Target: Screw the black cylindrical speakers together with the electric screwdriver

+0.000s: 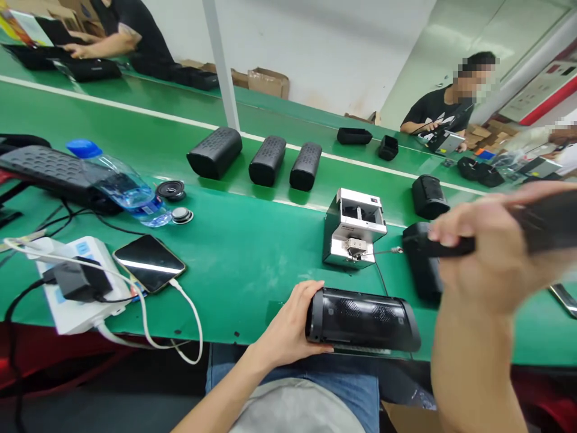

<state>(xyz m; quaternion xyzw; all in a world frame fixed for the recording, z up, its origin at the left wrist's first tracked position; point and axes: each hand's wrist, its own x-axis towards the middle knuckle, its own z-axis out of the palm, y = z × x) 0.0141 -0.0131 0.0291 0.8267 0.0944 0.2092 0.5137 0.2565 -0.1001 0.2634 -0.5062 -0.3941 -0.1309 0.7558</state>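
While left (288,328) grips speaker (363,320), right (487,252) (blurred) holds tool (545,219).

Your right hand (489,252): blurred | black object (547,219): blurred, cut off at right edge, type unreadable | phone (564,299): cut off at right edge

We look from the person's head, forward and down across the long green workbench (243,258). The bare left hand (283,328) sits close below us, just above the blue denim lap (347,391), and the bare right hand (489,252) is nearer, raised at the frame's right.
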